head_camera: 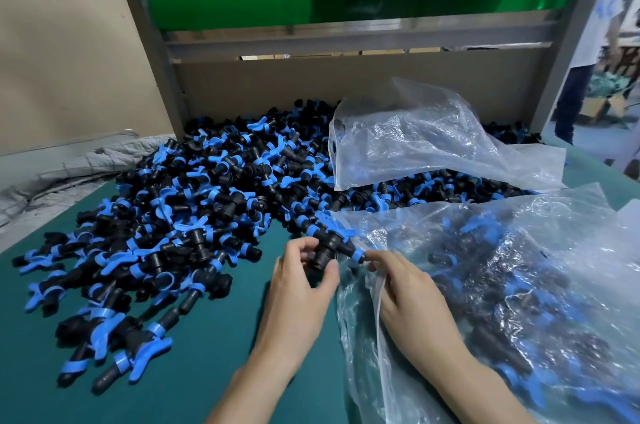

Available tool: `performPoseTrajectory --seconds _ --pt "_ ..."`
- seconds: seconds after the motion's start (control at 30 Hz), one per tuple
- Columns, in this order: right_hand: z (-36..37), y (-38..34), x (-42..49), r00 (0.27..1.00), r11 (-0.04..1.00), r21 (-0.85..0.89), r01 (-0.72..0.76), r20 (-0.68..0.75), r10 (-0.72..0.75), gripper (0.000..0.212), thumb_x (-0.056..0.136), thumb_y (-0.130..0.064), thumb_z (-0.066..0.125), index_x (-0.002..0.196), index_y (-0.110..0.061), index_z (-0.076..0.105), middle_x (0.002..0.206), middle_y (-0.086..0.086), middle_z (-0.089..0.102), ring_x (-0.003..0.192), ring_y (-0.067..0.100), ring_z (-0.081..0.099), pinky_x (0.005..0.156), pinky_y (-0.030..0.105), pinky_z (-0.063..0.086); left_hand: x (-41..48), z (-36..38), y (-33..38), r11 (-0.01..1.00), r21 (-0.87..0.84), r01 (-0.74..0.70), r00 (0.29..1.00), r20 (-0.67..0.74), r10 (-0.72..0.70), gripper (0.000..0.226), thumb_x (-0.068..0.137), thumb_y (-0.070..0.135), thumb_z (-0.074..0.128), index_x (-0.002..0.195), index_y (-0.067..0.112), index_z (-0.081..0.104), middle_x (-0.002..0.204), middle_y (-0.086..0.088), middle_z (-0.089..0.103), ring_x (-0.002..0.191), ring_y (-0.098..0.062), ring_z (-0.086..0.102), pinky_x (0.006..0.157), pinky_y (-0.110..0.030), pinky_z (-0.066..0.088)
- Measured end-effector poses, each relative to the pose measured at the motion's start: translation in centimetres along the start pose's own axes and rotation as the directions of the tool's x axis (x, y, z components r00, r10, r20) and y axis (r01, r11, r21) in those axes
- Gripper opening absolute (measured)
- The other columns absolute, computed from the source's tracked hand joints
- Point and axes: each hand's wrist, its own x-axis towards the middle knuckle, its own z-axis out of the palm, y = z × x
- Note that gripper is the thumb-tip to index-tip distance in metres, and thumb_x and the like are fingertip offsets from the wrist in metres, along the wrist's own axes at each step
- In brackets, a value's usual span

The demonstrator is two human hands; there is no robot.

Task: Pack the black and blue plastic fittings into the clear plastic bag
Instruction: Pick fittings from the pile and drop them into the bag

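The left grip [304, 271] is closed on a black and blue fitting [327, 247] at the mouth of the clear bag [502, 285]; the right grip [398, 281], just beside it, pinches the bag's edge; the loose fittings pile [180, 209] spreads left of and beyond both on the green table [214, 354].

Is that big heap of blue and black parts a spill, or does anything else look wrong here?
Nothing looks damaged. The loose fittings sprawl across the green table, apparently waiting to be packed. One clear bag already holds some; a second bag lies crumpled on the heap.
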Motion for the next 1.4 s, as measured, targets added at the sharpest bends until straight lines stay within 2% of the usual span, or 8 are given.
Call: performPoseTrajectory --seconds 0.2,0.4,0.53,0.7,0.8,0.97,1.1,1.4 --pt "-0.1 -0.3 0.0 1.000 1.000 0.012 -0.015 -0.009 0.015 0.033 0.096 -0.018 0.051 0.124 -0.033 0.057 0.119 -0.015 0.064 0.108 0.016 0.060 0.091 0.038 0.048 0.1 0.6 -0.3 1.000 -0.018 -0.022 0.995 0.101 0.024 0.063 0.082 0.052 0.060 0.135 0.057 0.025 0.110 0.021 0.052 0.095 -0.002 0.054 0.087 -0.029 0.046" --pt "-0.5 -0.3 -0.2 0.999 0.999 0.026 -0.033 0.002 0.033 0.039 0.094 -0.010 0.052 0.127 -0.029 0.057 0.124 -0.013 0.062 0.113 0.017 0.059 0.094 0.038 0.047 0.1 0.5 -0.3 0.994 -0.095 -0.061 0.980 0.183 0.078 0.079 0.073 0.066 0.058 0.140 0.059 0.017 0.105 0.029 0.053 0.090 0.000 0.058 0.080 -0.019 0.045" --pt "-0.8 -0.3 -0.3 0.999 0.998 0.063 -0.033 -0.014 0.034 0.042 0.096 -0.006 0.050 0.129 -0.030 0.057 0.126 -0.014 0.061 0.115 0.016 0.058 0.096 0.036 0.048 0.3 0.3 0.0 0.941 -0.338 0.007 0.991 0.128 0.039 0.048 0.087 0.068 0.053 0.125 0.040 0.046 0.097 0.016 0.066 0.087 -0.002 0.064 0.078 -0.016 0.047" --pt "-0.9 -0.5 -0.4 1.000 0.998 0.063 -0.016 0.001 0.016 0.040 0.100 -0.009 0.048 0.129 -0.034 0.057 0.127 -0.018 0.059 0.116 0.013 0.057 0.099 0.036 0.046 0.8 -0.4 0.4 0.884 -0.462 0.073 0.991 0.130 -0.014 0.015 0.097 0.032 0.056 0.111 0.028 0.058 0.090 0.007 0.072 0.081 -0.002 0.065 0.070 -0.017 0.050" --pt "-0.9 -0.5 -0.3 1.000 0.997 0.076 -0.008 -0.008 0.008 0.040 0.098 -0.007 0.049 0.126 -0.034 0.059 0.122 -0.017 0.061 0.113 0.013 0.059 0.096 0.037 0.047 0.6 -0.3 0.6 0.872 -0.484 0.076 0.983 0.185 0.017 0.013 0.099 0.022 0.056 0.110 0.025 0.062 0.087 0.007 0.073 0.082 -0.003 0.067 0.064 -0.014 0.048" --pt "-0.8 -0.4 -0.2 1.000 0.998 0.068 0.007 -0.009 -0.007 0.040 0.099 -0.012 0.047 0.130 -0.035 0.057 0.122 -0.017 0.061 0.112 0.013 0.058 0.094 0.035 0.046 1.0 -0.6 0.6 0.844 -0.510 0.165 0.986 0.101 -0.132 0.016 0.098 0.031 0.057 0.097 0.018 0.064 0.071 0.004 0.067 0.063 -0.009 0.059 0.055 -0.017 0.046" --pt "-0.6 -0.2 -0.2 1.000 0.998 0.063 -0.004 0.004 0.004 0.041 0.101 -0.013 0.045 0.135 -0.035 0.054 0.121 -0.018 0.060 0.112 0.010 0.056 0.094 0.030 0.045 1.4 -0.7 0.3 0.786 -0.571 0.237 0.968 0.071 -0.240 0.023 0.099 0.032 0.054 0.094 0.011 0.063 0.067 0.000 0.065 0.060 -0.014 0.057 0.062 -0.031 0.046" --pt "-0.6 -0.2 -0.1 1.000 0.999 0.050 -0.002 0.012 0.002 0.039 0.101 -0.015 0.044 0.133 -0.034 0.055 0.119 -0.019 0.060 0.113 0.009 0.055 0.096 0.031 0.044 1.7 -1.1 0.7 0.680 -0.671 0.296 0.939 0.073 -0.337 0.025 0.101 0.026 0.051 0.092 0.005 0.062 0.062 -0.001 0.062 0.055 -0.011 0.056 0.061 -0.028 0.047"
